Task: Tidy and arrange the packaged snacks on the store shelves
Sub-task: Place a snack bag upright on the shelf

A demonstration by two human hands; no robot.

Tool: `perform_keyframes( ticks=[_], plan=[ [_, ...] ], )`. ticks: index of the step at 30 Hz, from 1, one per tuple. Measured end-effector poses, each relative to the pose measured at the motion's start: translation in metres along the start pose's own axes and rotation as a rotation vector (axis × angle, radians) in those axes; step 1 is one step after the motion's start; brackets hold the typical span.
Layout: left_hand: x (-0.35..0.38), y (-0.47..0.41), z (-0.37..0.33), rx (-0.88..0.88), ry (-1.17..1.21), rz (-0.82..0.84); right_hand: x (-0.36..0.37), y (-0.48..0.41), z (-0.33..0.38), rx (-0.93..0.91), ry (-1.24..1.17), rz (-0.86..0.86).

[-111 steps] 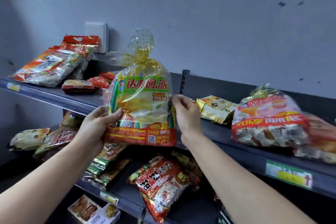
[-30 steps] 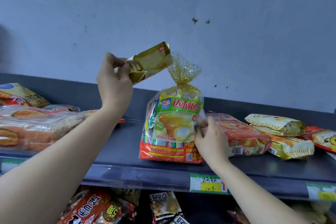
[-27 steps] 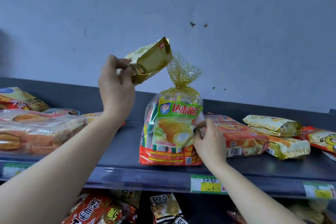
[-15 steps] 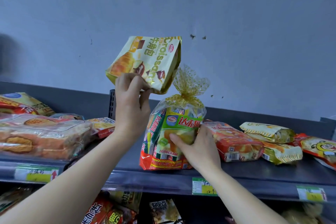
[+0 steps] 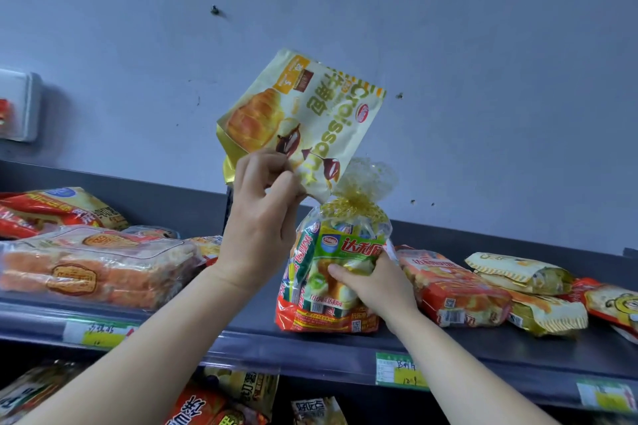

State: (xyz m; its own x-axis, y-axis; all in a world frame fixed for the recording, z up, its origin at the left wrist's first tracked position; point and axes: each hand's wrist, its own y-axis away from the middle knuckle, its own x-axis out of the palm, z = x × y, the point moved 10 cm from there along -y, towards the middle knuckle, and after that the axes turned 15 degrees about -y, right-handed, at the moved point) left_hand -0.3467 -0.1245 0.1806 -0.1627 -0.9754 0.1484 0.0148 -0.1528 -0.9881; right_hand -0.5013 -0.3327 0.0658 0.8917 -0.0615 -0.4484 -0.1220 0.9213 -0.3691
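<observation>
While our left hand (image 5: 262, 217) pinches the crinkly croissant bag (image 5: 303, 121) by a corner, our right hand (image 5: 376, 286) curls round the soft tied bag (image 5: 305, 281) (light and squashy, we judge).

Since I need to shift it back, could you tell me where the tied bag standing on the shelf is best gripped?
Grip the tied bag at its cinched neck, under the gold frill, coming from above and the right. It stands upright, the neck is its narrowest part, and the croissant pack in the left hand blocks the left. The right hand only grips its bulging side.
</observation>
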Motion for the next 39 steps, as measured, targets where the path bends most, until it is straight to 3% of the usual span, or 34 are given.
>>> perform_keyframes(
  ticks=[5, 8, 10, 12, 14, 22, 26, 29, 31, 34, 39],
  plan=[
    [-0.004, -0.011, -0.034, 0.074, 0.027, -0.025, -0.011, 0.014, 0.009, -0.028, -0.247, -0.08],
    [0.01, -0.003, -0.049, 0.036, 0.065, 0.053, -0.041, 0.035, 0.028, -0.128, -0.676, -0.234],
    [0.024, 0.006, -0.057, 0.025, 0.102, 0.119, -0.05, 0.047, 0.042, -0.126, -1.055, -0.153],
    [0.037, 0.016, -0.067, 0.028, 0.145, 0.156, -0.058, 0.054, 0.057, -0.18, -1.189, -0.056],
    [0.047, 0.023, -0.079, 0.05, 0.188, 0.169, -0.066, 0.057, 0.063, -0.225, -1.133, -0.057],
    [0.082, 0.05, -0.168, 0.33, 0.333, 0.329, -0.153, 0.057, 0.019, -0.202, -1.04, -0.32],
    [0.092, 0.037, -0.196, 0.168, 0.399, 0.316, -0.221, 0.061, -0.002, -0.311, -0.789, -0.487],
    [0.122, 0.027, -0.203, -0.072, 0.325, 0.376, -0.279, 0.058, -0.024, -0.365, -0.632, -0.578],
    [0.157, 0.032, -0.208, -0.243, 0.31, 0.515, -0.311, 0.053, -0.041, -0.366, -0.554, -0.568],
    [0.205, 0.048, -0.234, -0.315, 0.279, 0.743, -0.354, 0.044, -0.068, -0.349, -0.442, -0.53],
    [0.246, 0.077, -0.279, -0.455, 0.343, 0.841, -0.409, 0.027, -0.108, -0.322, -0.316, -0.444]
  ],
)
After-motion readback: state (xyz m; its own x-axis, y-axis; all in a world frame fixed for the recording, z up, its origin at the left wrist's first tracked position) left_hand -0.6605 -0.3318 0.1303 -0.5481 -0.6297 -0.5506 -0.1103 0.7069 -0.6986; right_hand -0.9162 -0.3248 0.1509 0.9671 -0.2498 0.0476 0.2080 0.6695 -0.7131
